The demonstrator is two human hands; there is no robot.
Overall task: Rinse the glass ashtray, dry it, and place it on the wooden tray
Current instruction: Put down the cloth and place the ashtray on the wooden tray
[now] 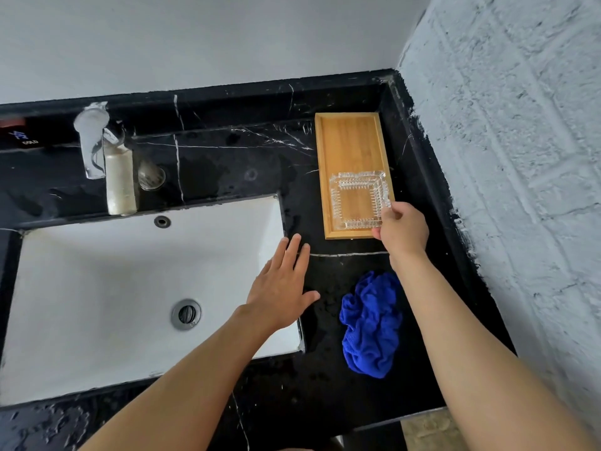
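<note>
The square clear glass ashtray [357, 200] lies on the near end of the wooden tray [349, 141], which sits on the black marble counter at the right. My right hand [403, 227] pinches the ashtray's near right corner with thumb and fingers. My left hand [284, 283] is flat and spread, palm down, over the right edge of the white sink [81, 288], holding nothing. A crumpled blue cloth [370, 323] lies on the counter between my forearms, just below the tray.
A chrome faucet [107, 164] with its lever stands behind the sink, no water running. The sink drain [186, 314] is in the basin. The wet black counter [227, 167] ends at a rough white wall [520, 157] on the right.
</note>
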